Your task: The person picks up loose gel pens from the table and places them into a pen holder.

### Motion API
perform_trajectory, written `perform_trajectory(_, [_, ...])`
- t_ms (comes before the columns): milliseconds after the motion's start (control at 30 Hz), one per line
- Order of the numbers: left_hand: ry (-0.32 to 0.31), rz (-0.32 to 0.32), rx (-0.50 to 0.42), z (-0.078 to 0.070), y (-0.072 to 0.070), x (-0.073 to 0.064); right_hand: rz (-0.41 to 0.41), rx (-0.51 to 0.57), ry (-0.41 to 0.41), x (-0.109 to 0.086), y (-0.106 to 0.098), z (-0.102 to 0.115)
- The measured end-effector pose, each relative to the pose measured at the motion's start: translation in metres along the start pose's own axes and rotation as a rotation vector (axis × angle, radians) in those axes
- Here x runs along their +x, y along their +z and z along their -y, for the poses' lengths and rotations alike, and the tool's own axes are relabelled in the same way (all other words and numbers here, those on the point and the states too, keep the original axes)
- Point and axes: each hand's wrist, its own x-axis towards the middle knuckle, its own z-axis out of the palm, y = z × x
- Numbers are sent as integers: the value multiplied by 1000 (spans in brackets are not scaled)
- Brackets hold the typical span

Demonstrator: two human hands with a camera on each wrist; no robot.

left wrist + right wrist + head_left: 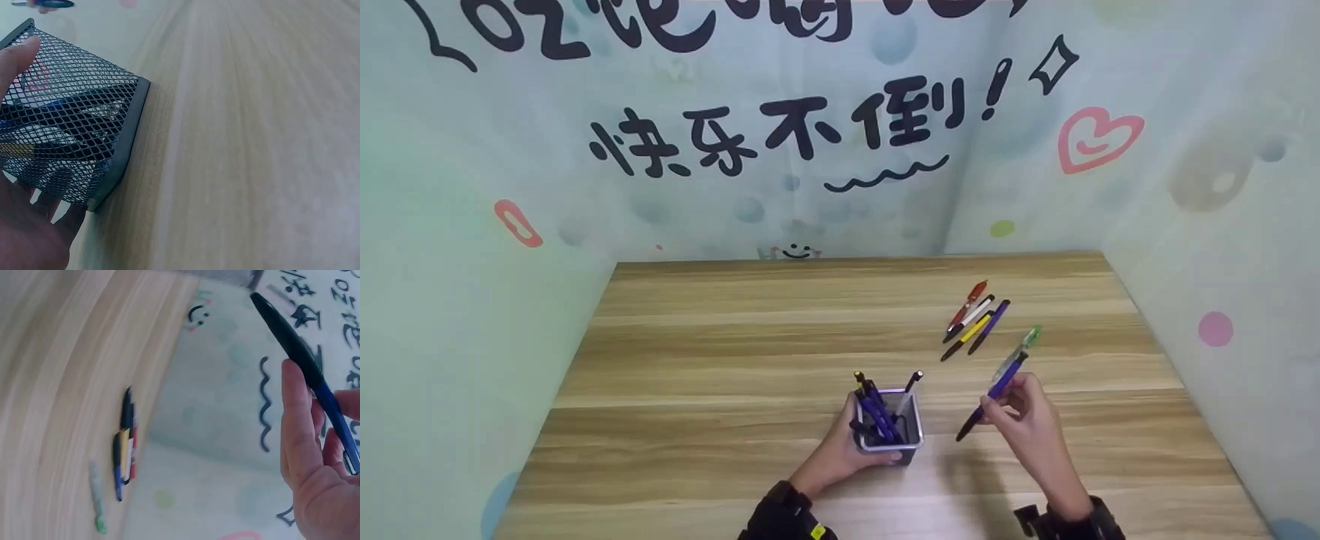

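My left hand point(840, 454) grips a black mesh pen holder point(910, 455) round its side, thumb along the front and fingers behind. Several pens point(877, 412), mostly blue, stand slanted inside it. In the left wrist view the mesh wall point(107, 112) shows pens through it, its base close to the tabletop. To the right, my right hand point(1035, 420) pinches a blue pen point(1005, 382) between thumb and fingers, its black end slanting down toward the holder. The same pen point(295, 349) crosses the fingers in the right wrist view.
A clear pen with a green end point(1032, 336) lies on the wooden table point(720, 337) beyond my right hand. Farther back lie a red pen point(977, 291), a white pen point(979, 309), a yellow pen point(975, 328) and another blue pen point(992, 322). Printed cloth walls point(780, 210) enclose the table.
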Motion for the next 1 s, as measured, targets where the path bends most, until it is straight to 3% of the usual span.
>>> perform_trajectory(233, [8, -7, 17, 0, 1, 2, -32, 171, -195, -20, 30, 10])
perform_trajectory(300, [10, -7, 13, -7, 0, 1, -25, 177, -246, -20, 40, 9])
perform_trajectory(467, [18, -13, 33, -6, 1, 2, 29, 92, -320, -16, 62, 3])
perform_trajectory(567, [35, -21, 54, 3, 2, 3, 52, 39, -345, -13, 71, 0])
perform_trajectory(1000, [1, -28, 91, 0, 4, 3, 148, -166, -350, -11, 87, -9])
